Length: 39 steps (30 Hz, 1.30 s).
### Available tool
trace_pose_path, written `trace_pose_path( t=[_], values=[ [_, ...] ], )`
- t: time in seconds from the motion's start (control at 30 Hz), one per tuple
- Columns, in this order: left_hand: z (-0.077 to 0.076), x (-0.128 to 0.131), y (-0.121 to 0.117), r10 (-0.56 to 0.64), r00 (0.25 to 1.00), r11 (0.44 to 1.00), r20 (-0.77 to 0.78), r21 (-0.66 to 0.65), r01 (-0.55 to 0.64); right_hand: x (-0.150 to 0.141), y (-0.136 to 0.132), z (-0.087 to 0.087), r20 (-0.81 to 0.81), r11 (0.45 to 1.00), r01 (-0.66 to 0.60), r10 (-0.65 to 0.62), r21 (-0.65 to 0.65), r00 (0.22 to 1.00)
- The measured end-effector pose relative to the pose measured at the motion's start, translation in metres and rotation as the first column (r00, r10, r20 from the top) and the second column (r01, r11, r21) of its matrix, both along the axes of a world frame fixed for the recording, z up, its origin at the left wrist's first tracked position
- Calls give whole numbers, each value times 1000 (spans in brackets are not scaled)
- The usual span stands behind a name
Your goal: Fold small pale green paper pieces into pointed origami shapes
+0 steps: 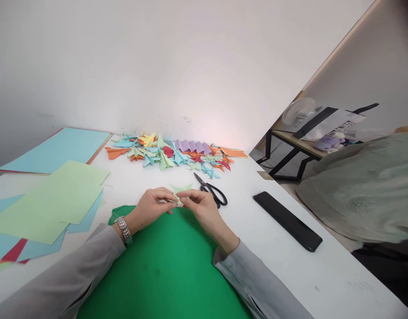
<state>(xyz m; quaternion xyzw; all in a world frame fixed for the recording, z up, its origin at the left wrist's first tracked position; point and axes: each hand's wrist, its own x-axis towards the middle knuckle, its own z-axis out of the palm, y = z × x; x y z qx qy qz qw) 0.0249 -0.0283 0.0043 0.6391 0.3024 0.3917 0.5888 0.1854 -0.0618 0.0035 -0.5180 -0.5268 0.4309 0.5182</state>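
A small folded piece of light green paper (pixel 182 189) is held between my two hands, its pointed ends sticking up past the fingers. My left hand (pixel 152 206), with a watch at the wrist, pinches its left side. On the other side, the thumb and index finger of my right hand (pixel 202 208) grip the paper. The fingers hide most of its lower part. Black-handled scissors (pixel 213 190) lie just beyond my right hand, blades pointing away to the left. Green cloth (pixel 164 261) lies beneath my forearms.
Folded paper shapes (pixel 160 153) in many colours are heaped against the wall. At left are light green sheets (pixel 51 199) over other colours, and a blue-topped stack (pixel 61 148). A black case (pixel 286 221) lies right. Beyond the table edge is a person's pale clothing (pixel 359 186).
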Motion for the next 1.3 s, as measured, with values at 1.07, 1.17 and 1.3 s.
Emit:
trace_pose_path(
  t=[1.07, 1.17, 1.3],
  values=[
    [3, -2, 2, -24, 1000, 974, -2, -226, 23, -2, -2, -1, -255, 986, -111, 75, -129, 964],
    [3, -1, 0, 12, 1000, 975, -13, -223, -15, -2, -3, -1, -279, 981, -138, 96, -136, 956],
    [3, 0, 0, 48, 999, 972, -14, -231, -50, -2, -3, -1, -323, 975, -167, 113, -146, 940]
  ],
)
